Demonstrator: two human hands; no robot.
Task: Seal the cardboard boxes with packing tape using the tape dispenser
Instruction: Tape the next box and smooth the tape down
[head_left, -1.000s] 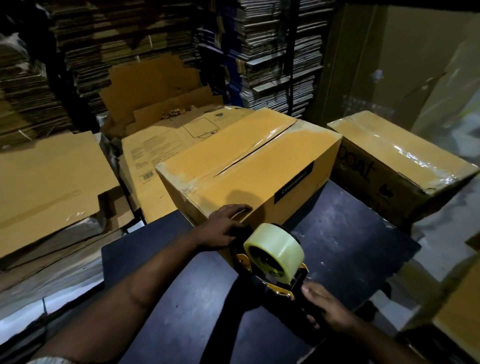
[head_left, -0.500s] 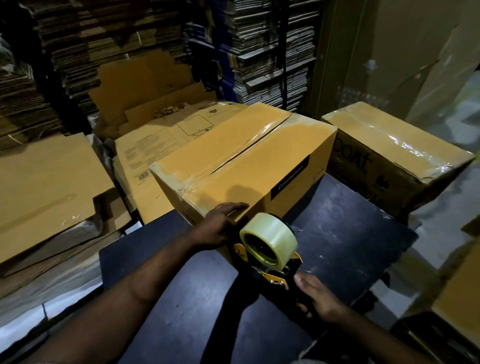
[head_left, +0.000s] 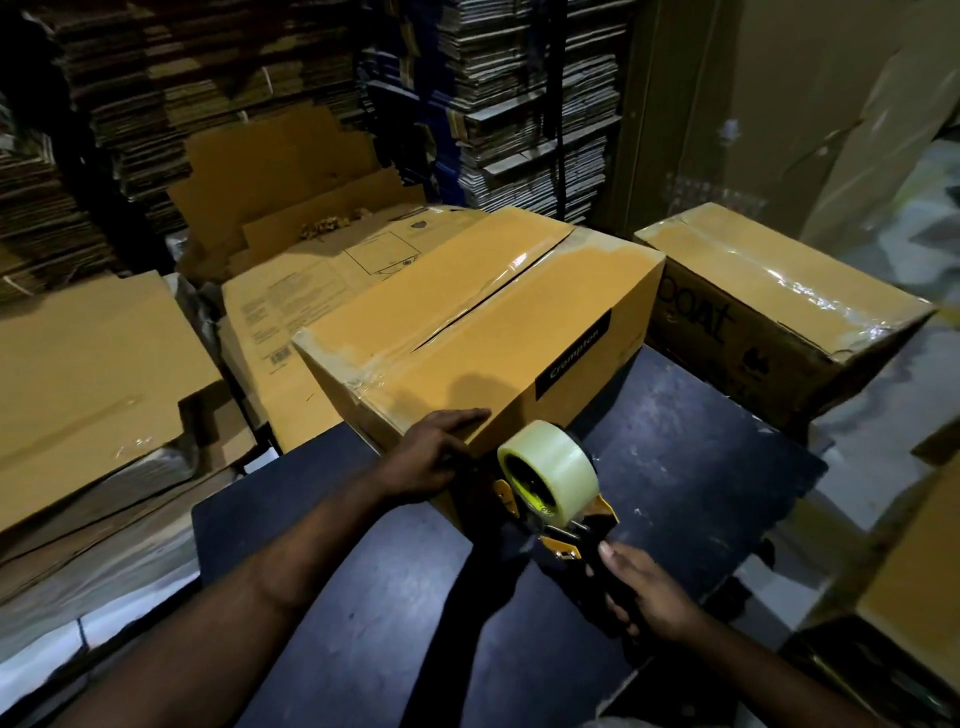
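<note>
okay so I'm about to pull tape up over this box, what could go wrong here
The dispenser sits at the box near corner, off the centre seam, so the strip may miss the gap. The left hand lies right beside the dispenser; its fingers could get taped or nicked. The box overhangs the table and might slide.

A dark, scuffed table (head_left: 691, 457) is seen bearing a taped cardboard box (head_left: 519, 322). The box is set toward its far-left edge.

Right hand (head_left: 644, 597) hides the dispenser handle, apparently.
</note>
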